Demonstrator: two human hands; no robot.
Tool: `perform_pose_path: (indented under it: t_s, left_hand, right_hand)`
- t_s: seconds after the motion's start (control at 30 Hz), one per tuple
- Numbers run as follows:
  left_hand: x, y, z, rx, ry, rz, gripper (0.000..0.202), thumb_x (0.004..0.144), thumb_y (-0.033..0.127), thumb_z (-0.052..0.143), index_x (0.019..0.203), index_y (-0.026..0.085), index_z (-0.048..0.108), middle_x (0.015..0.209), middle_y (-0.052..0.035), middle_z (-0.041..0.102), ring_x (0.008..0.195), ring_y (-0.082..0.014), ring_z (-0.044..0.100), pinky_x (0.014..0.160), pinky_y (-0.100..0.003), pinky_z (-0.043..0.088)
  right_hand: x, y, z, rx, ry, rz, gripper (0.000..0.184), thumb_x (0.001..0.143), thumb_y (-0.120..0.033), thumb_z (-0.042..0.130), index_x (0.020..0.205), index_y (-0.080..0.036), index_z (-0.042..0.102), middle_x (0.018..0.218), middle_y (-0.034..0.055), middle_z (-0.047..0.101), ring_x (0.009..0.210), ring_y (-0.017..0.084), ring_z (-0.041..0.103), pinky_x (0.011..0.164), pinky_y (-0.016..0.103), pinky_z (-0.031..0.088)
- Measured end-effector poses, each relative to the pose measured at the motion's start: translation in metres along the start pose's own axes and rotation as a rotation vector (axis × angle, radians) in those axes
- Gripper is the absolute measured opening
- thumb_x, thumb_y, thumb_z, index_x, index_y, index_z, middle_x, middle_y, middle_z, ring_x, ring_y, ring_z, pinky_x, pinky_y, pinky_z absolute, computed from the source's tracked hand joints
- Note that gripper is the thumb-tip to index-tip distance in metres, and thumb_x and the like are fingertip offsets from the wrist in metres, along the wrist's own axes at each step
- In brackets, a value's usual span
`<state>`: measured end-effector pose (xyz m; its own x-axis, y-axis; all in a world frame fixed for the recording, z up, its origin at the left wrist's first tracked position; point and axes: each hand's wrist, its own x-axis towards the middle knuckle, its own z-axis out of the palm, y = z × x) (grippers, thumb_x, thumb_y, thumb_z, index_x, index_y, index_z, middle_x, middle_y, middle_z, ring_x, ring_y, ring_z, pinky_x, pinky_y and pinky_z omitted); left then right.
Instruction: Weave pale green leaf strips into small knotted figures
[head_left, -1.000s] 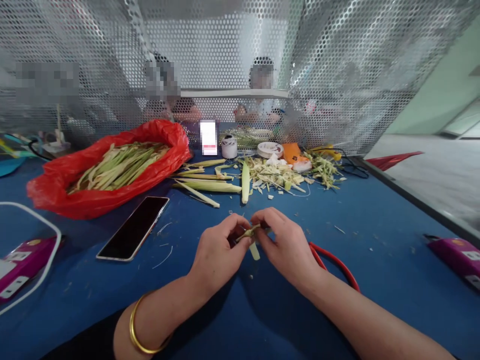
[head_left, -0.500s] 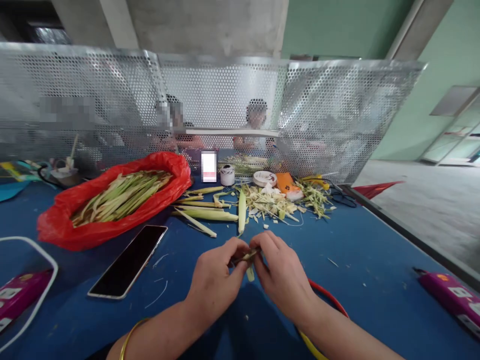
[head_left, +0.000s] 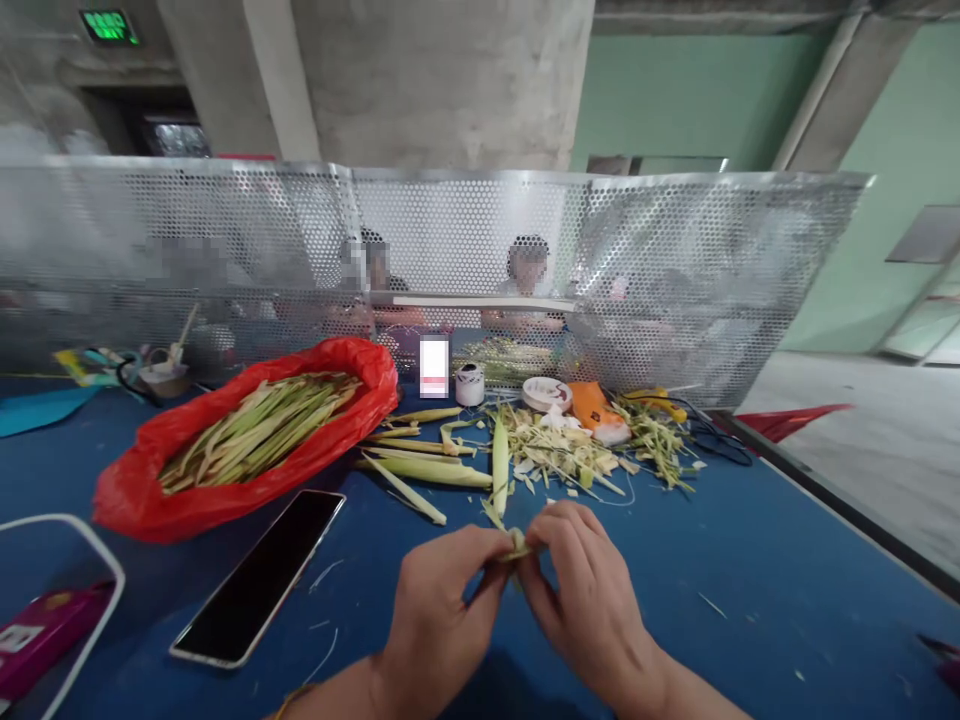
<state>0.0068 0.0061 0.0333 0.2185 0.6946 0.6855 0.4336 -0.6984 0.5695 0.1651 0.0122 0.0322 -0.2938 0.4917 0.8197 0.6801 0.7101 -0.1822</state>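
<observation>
Between my two hands is a small folded piece of pale green corn husk (head_left: 516, 546). My left hand (head_left: 444, 600) pinches its left side between thumb and fingers. From the other side my right hand (head_left: 589, 600) pinches it too, fingertips almost meeting the left ones. My fingers hide much of the piece. Just beyond the hands lies an upright-pointing husk leaf (head_left: 500, 466). Several longer husk strips (head_left: 427, 470) lie to its left, and a heap of husk scraps (head_left: 566, 450) is to its right.
A red plastic bag (head_left: 135, 507) full of long husks lies left, near a dark phone (head_left: 259, 580). Behind are a white jar (head_left: 470, 386), a round tin (head_left: 546, 393), and an orange packet (head_left: 592, 410). A perforated metal screen (head_left: 457, 230) bounds the blue table; people sit beyond it.
The view has tilted up, so the table things appear lower. My hands stay together on the husk piece, which now shows as a small knot-like fold between the fingertips.
</observation>
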Motion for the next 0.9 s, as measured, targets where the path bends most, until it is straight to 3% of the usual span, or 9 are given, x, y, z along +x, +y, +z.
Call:
perform_pose_path:
  t_s: [0.1, 0.23, 0.43, 0.57, 0.7, 0.9]
  left_hand:
    - [-0.0034, -0.0007, 0.0005, -0.03, 0.023, 0.044, 0.019, 0.082, 0.005, 0.056, 0.087, 0.022, 0.064, 0.074, 0.0024, 0.07, 0.065, -0.0091, 0.066, 0.066, -0.016, 0.049]
    - [-0.0051, -0.0003, 0.0034, -0.049, -0.011, -0.127, 0.019, 0.078, 0.004, 0.056, 0.082, 0.021, 0.065, 0.073, 0.0014, 0.07, 0.065, -0.011, 0.064, 0.064, -0.017, 0.049]
    - [-0.0085, 0.0017, 0.0078, -0.084, -0.097, -0.308, 0.017, 0.077, 0.006, 0.053, 0.074, 0.021, 0.062, 0.069, 0.0012, 0.067, 0.065, -0.0125, 0.06, 0.064, -0.02, 0.047]
    - [-0.007, 0.0039, 0.0057, -0.105, -0.109, -0.368, 0.018, 0.074, 0.005, 0.053, 0.077, 0.021, 0.062, 0.072, 0.0013, 0.067, 0.066, -0.0126, 0.06, 0.065, -0.021, 0.047]
    - [-0.0069, 0.0041, 0.006, -0.115, -0.079, -0.373, 0.022, 0.073, 0.004, 0.052, 0.081, 0.021, 0.064, 0.074, 0.0011, 0.068, 0.067, -0.0126, 0.061, 0.066, -0.021, 0.048]
    - [-0.0084, 0.0037, 0.0075, -0.127, -0.083, -0.32, 0.018, 0.076, 0.007, 0.053, 0.079, 0.02, 0.065, 0.074, 0.0004, 0.069, 0.067, -0.0126, 0.062, 0.066, -0.02, 0.049]
  right_hand:
    - [-0.0016, -0.0018, -0.0006, 0.052, -0.005, 0.049, 0.017, 0.087, -0.004, 0.046, 0.089, -0.021, 0.046, 0.077, 0.0016, 0.056, 0.071, 0.017, 0.052, 0.068, 0.029, 0.043]
    - [0.0027, -0.0027, -0.002, 0.058, -0.082, 0.093, 0.018, 0.085, -0.005, 0.045, 0.088, -0.022, 0.047, 0.078, 0.0017, 0.058, 0.069, 0.017, 0.055, 0.063, 0.027, 0.044]
    - [0.005, 0.0008, -0.0007, -0.146, -0.056, -0.165, 0.017, 0.089, -0.006, 0.042, 0.094, -0.02, 0.051, 0.075, 0.0035, 0.062, 0.069, 0.02, 0.058, 0.072, 0.033, 0.045]
    - [0.0027, 0.0, -0.0018, -0.043, -0.082, -0.046, 0.012, 0.088, -0.009, 0.046, 0.088, -0.021, 0.049, 0.072, 0.0016, 0.06, 0.065, 0.018, 0.056, 0.064, 0.03, 0.044]
    - [-0.0001, -0.0004, -0.0011, 0.046, -0.082, 0.066, 0.015, 0.083, -0.007, 0.049, 0.086, -0.022, 0.047, 0.074, 0.0005, 0.06, 0.069, 0.017, 0.059, 0.065, 0.029, 0.044]
    - [-0.0013, 0.0016, -0.0001, 0.02, -0.051, 0.048, 0.017, 0.084, -0.005, 0.048, 0.086, -0.022, 0.046, 0.074, 0.0003, 0.059, 0.07, 0.017, 0.057, 0.069, 0.031, 0.044]
